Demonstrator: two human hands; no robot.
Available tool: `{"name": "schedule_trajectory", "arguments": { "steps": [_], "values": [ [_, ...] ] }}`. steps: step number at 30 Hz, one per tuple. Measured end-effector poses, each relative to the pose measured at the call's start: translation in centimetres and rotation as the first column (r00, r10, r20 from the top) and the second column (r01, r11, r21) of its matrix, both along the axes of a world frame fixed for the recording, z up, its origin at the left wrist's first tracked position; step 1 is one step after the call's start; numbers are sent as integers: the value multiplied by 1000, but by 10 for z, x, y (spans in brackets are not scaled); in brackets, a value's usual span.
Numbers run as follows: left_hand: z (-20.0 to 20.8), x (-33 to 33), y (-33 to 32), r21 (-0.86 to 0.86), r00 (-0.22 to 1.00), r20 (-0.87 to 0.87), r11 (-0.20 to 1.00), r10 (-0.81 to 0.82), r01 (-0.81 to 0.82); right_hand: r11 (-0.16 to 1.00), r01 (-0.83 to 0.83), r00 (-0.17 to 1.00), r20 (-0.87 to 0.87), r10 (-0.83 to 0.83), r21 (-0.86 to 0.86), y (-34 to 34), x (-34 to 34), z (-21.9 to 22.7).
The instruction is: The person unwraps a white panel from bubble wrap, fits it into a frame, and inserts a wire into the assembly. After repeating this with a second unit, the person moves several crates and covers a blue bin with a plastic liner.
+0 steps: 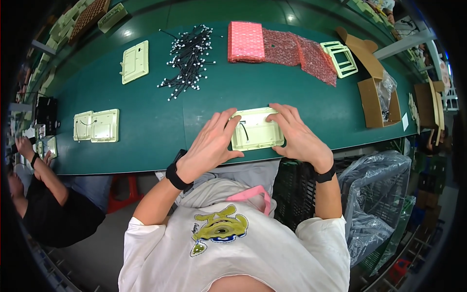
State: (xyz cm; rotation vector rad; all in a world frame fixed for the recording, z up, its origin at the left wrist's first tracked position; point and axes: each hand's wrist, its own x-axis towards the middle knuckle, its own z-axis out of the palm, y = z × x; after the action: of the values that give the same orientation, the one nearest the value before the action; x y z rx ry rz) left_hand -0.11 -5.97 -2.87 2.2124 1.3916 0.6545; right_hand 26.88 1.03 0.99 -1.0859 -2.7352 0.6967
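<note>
A pale yellow-green plastic housing (258,130) lies at the near edge of the green table, its inner side facing up. One short black cable (244,131) curves inside it near the left end. My left hand (210,138) grips the housing's left side, fingers at the far edge and thumb at the near corner. On the right side my right hand (300,135) holds it the same way, fingertips bent over the far rim. Both hands touch the housing, and their fingers cover parts of its ends.
A pile of black cables with white connectors (189,61) lies beyond my left hand. Farther right are red bubble wrap (245,41), pale frames (339,59) and an open cardboard box (379,102). Other housings (104,125) rest at left, near a co-worker's arm (51,177).
</note>
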Motion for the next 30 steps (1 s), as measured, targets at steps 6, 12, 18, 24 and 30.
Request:
{"name": "schedule_trajectory", "arguments": {
  "steps": [6, 12, 18, 24, 30],
  "values": [
    [-2, 7, -3, 7, 1000, 9, 1000, 28, -28, 999, -39, 999, -5, 39, -20, 7, 4, -2],
    [-2, 11, -4, -3, 998, 21, 999, 52, -52, 996, -41, 998, -54, 36, -76, 10, 9, -7],
    [-3, 13, -6, 5, 997, 49, 998, 63, -63, 997, -23, 1000, -9, 22, -75, 10, 6, -4],
    [-4, 11, -7, 12, 997, 61, 999, 51, -52, 996, -10, 1000, 7, 11, -89, 9, 4, -2],
    [-8, 10, -9, -4, 994, 105, 999, 45, -44, 996, -21, 1000, 11, 22, -92, 9, 0, -1]
  ]
}}
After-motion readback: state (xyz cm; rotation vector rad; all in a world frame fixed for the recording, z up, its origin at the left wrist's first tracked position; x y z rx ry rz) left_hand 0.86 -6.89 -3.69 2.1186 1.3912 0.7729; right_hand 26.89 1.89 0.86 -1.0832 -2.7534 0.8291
